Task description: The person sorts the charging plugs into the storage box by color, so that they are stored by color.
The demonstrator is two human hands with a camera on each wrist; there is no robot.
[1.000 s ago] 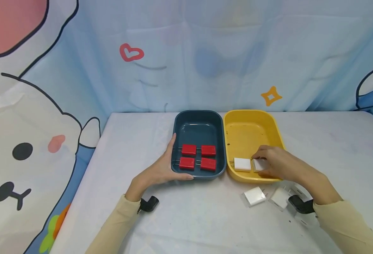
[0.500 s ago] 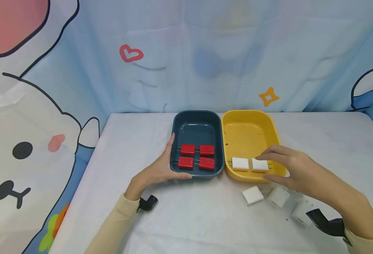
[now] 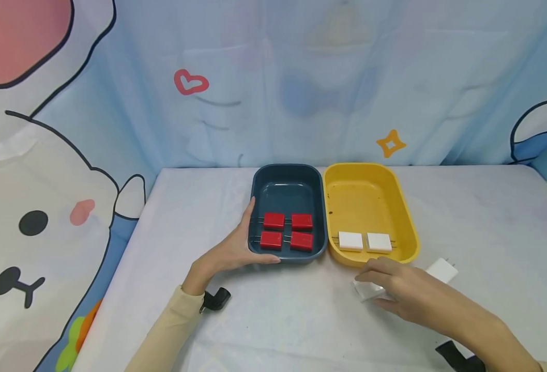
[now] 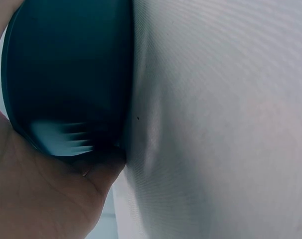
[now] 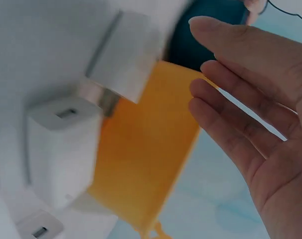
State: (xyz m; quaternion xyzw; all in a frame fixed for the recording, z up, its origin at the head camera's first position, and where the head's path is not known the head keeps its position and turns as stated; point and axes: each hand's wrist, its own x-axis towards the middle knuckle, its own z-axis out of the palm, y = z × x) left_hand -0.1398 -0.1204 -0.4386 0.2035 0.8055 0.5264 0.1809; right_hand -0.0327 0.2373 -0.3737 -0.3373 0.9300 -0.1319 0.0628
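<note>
Blue box [image 3: 288,194] (four red plugs [image 3: 274,221]) touched by left hand [image 3: 233,249], fingers spread; yellow box [image 3: 364,201], two white plugs [image 3: 350,241]; right hand [image 3: 406,289], fingers parted, by loose plug [image 5: 125,57].

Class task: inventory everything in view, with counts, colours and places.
Table: one, white-covered, centre.
Backdrop: one, light blue, behind table.
Blue tray: one, dark blue, on table.
Yellow tray: one, yellow, beside blue tray.
Red plugs: four, red, in blue tray.
White plugs: two, white, in yellow tray.
Loose plugs: at least three, white, on table.
Wrist devices: two, black, at wrists.
Sleeves: two, beige, forearms.
Left hand: one, gripping blue tray.
Right hand: one, over loose plug.
</note>
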